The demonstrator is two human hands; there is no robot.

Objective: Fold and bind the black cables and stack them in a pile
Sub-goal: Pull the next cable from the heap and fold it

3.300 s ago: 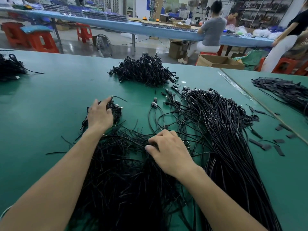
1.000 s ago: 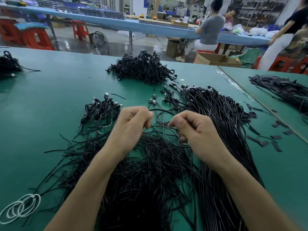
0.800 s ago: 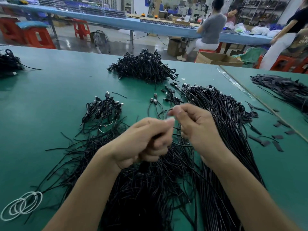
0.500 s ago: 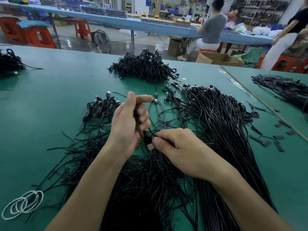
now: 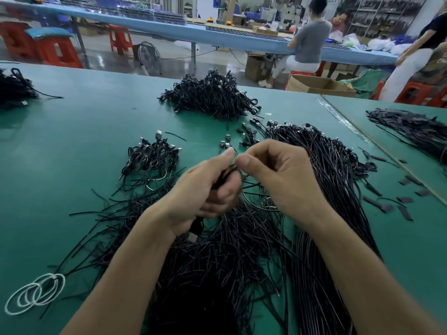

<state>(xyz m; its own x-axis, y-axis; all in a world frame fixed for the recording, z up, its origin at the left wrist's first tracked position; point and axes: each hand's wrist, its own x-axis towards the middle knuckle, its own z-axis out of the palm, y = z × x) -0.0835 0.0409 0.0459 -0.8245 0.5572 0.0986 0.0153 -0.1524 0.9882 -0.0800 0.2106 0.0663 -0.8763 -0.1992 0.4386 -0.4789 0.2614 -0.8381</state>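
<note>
Hands meet over the middle of the green desk [image 5: 72, 146]. The left hand [image 5: 203, 194] has its fingers curled round a folded cable [image 5: 225, 176], a short black bundle gripped upright in the fist, with its plug end sticking out below the palm. The right hand [image 5: 283, 180] pinches the top of that bundle between thumb and forefinger, its other fingers curled in; whether a tie sits in the pinch cannot be told.

Under the wrists lies a heap of thin black tie wires [image 5: 212, 262]. To the right a long sheaf of loose cables [image 5: 338, 180] runs away across the desk. To the left of the hands sits a small pile of bound cables [image 5: 152, 155], and farther back a bigger pile [image 5: 212, 95]. White cord loops [image 5: 36, 293] lie near the left edge of the view.

Pale letters on clothing at the far right edge are cut off and unreadable.
</note>
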